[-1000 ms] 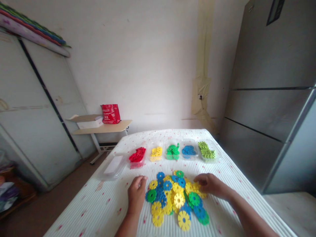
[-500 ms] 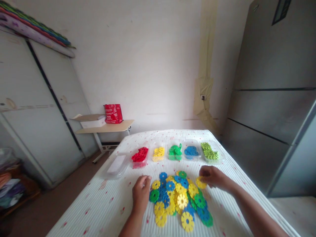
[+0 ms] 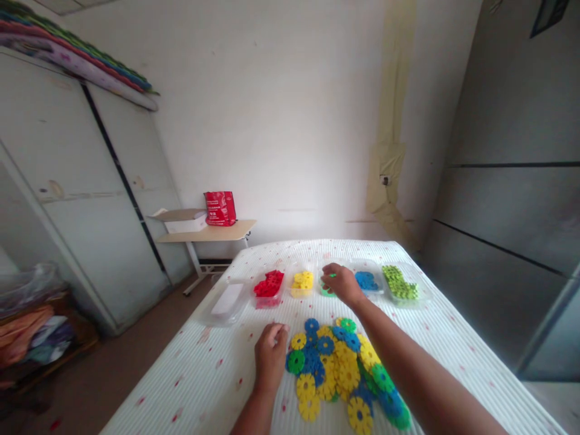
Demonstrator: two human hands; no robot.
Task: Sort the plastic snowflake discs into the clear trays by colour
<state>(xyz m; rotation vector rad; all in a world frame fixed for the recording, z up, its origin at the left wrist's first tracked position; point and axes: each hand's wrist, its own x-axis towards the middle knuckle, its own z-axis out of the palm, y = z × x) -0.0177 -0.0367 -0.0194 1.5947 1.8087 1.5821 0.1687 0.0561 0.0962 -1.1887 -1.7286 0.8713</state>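
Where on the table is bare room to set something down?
Bare tablecloth lies left of the left hand, in front of the clear container, and right of the right arm. Crowded: the disc pile between them, and the tub row at the right hand.

We find the discs [image 3: 347,370] yellow, blue and green. We record a white counter cover [image 3: 203,377], flecked red.

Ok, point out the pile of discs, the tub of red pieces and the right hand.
Pile of discs [image 3: 347,367]: head view, on the yellow part near its middle.
Tub of red pieces [image 3: 268,301]: head view, on its clear front wall.
Right hand [image 3: 343,284]: head view, on its back.
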